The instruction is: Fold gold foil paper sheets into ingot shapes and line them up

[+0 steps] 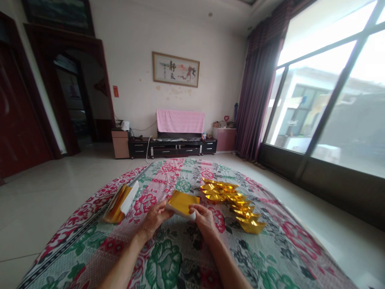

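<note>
A sheet of gold foil paper (184, 202) is held between my two hands over the cloth, its gold face up and its near edge curling to show a white back. My left hand (156, 216) pinches its left side. On the near right corner, my right hand (203, 218) is closed with thumb and fingers. To the right lie several folded gold paper ingots (251, 224), set close together in a bent row. A stack of gold foil paper (120, 204) with white backs lies to the left, partly curled.
A flowered cloth (165, 257) covers the round surface beneath my hands. Beyond it stand a low black TV cabinet (177, 150), a pink cloth (180, 121) draped over a screen, and a side cabinet (225, 139). Large windows (315, 100) and a purple curtain (255, 80) line the right.
</note>
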The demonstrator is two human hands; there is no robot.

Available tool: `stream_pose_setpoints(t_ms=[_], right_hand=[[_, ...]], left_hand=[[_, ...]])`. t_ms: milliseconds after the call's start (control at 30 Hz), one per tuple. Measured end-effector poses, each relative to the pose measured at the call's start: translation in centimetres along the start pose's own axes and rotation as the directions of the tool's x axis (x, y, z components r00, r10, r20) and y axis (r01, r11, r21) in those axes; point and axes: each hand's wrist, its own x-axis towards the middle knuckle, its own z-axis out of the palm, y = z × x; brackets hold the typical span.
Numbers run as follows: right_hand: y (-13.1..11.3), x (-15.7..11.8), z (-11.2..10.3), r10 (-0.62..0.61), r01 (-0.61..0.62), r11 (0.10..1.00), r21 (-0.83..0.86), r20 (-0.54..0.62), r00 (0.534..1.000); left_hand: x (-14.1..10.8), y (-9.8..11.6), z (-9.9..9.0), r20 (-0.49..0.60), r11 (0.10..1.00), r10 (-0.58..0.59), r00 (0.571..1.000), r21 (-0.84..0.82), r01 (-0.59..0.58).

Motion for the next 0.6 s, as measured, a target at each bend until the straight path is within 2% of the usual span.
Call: stream_pose_setpoints(t_ms=[100,267,433,533,600], right_hand=[[0.3,0.1,0.0,-0.012,0.012,1.0,0.017,0.021,1.0],[0.3,0.1,-0.2,-0.043,0.042,0.999,0.018,0.069,0.997],[-0.5,-0.4,-0.6,-0.06,0.062,0.998,-0.001,0.217,0.974],[-0.4,-0.5,-0.7,-0.048,0.033,0.997,0.075,0.201,0.978],[-0.3,-0.5,-0.5,-0.04,0.013,0.989,0.144,0.184,0.982]], left_hand=[[-0.1,0.0,-0.1,0.011,1.0,0.004,1.0,0.027,-0.004],[-0.1,-0.3,-0.3,-0.08,0.991,-0.039,0.996,0.123,0.048],[0.2,-0.4,0.0,-0.156,0.993,-0.066,0.985,0.088,0.081],[0.6,-1.2,-0.3,-0.265,0.98,-0.004,0.964,0.193,0.057],[0.9,-1.8,-0.7,-0.3,0.957,0.047,0.953,0.286,0.043]])
